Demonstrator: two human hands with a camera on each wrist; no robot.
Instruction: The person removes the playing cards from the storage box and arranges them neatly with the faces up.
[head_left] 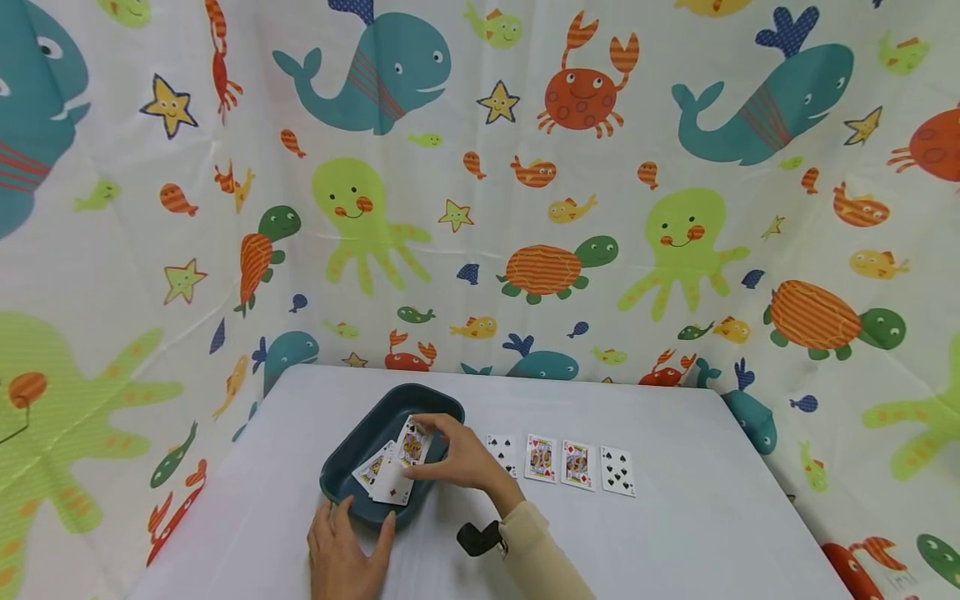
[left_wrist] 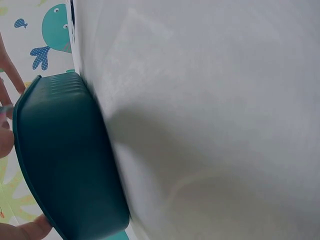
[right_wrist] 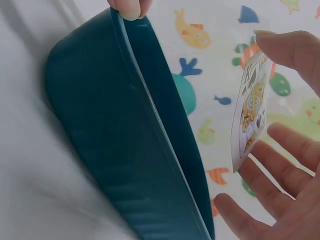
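My right hand (head_left: 465, 458) pinches a king of spades (right_wrist: 254, 107) between thumb and fingers, above the dark teal plastic tray (head_left: 341, 458). In the right wrist view the card stands tilted, its face showing, with the thumb at one end and fingertips at the other. Inside the tray lie overlapping playing cards (head_left: 392, 487), one of them with a red diamond; the held card overlaps them in the head view. My left hand (head_left: 348, 554) holds the tray's near end, thumb and fingers spread along the rim. Its fingertips (right_wrist: 129, 9) show over the rim.
Right of the tray, several face-up playing cards (head_left: 577, 464) lie in a row, partly behind my right hand at the left end. They rest on a white-covered table (head_left: 675, 550). A curtain (head_left: 480, 192) printed with sea animals hangs behind and at the sides.
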